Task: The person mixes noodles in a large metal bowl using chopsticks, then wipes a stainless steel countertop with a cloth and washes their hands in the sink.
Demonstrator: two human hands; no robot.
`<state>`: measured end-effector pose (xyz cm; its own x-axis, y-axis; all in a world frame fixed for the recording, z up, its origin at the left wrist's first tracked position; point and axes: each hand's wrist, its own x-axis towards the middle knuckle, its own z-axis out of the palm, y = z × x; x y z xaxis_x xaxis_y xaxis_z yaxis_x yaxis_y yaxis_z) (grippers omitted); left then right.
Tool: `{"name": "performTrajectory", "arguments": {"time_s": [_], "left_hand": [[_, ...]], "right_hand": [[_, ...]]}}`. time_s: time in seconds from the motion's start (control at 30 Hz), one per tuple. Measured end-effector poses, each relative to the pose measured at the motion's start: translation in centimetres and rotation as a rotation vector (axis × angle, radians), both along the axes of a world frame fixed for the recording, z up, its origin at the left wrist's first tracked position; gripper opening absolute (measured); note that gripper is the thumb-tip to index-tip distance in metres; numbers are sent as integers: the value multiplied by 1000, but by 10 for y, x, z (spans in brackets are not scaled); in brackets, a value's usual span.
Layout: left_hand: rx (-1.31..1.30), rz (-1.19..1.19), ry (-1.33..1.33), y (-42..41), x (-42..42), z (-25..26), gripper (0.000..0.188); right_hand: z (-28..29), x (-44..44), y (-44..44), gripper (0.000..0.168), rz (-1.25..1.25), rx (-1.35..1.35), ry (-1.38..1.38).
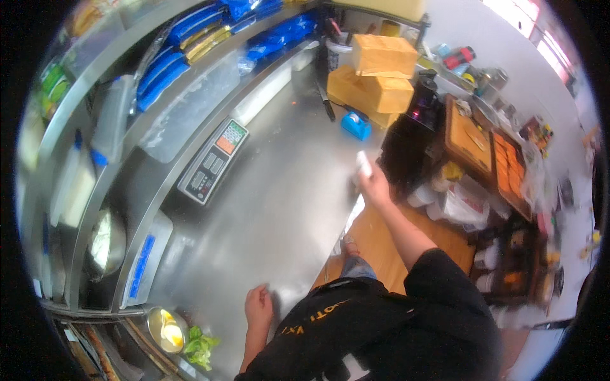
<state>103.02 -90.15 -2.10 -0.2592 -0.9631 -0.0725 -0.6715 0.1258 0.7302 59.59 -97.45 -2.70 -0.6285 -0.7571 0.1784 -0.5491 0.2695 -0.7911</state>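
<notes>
My right hand (374,183) is closed around a small white object (364,163), too blurred to name, over the right edge of the stainless steel worktop (271,190). Just beyond that hand stands a blue tape dispenser (356,126), with a black-handled knife (326,102) lying to its left. My left hand (259,302) rests low over the near part of the worktop, fingers curled, with nothing visible in it. Left of it are green leaves (200,347) and a metal bowl (155,324) holding what look like egg pieces.
Yellow-orange blocks (383,55) are stacked at the far end. A digital scale (213,162) sits along the shelf side at left. Steel shelves (157,190) hold plastic containers and blue packages. To the right, a wooden board (469,135) lies beside a tray of orange pieces (510,164).
</notes>
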Motion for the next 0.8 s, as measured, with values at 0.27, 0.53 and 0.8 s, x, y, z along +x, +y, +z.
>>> {"name": "performTrajectory", "arguments": {"time_s": [0.27, 0.53, 0.8], "left_hand": [[-232, 416, -248, -49, -95, -29, 8], [-285, 521, -558, -79, -130, -52, 8], [-289, 504, -553, -82, -129, -54, 9]], "right_hand": [[-42, -21, -192, 53, 536, 66, 502], [-82, -85, -385, 47, 28, -3, 526], [-60, 29, -377, 48, 630, -21, 549]]}}
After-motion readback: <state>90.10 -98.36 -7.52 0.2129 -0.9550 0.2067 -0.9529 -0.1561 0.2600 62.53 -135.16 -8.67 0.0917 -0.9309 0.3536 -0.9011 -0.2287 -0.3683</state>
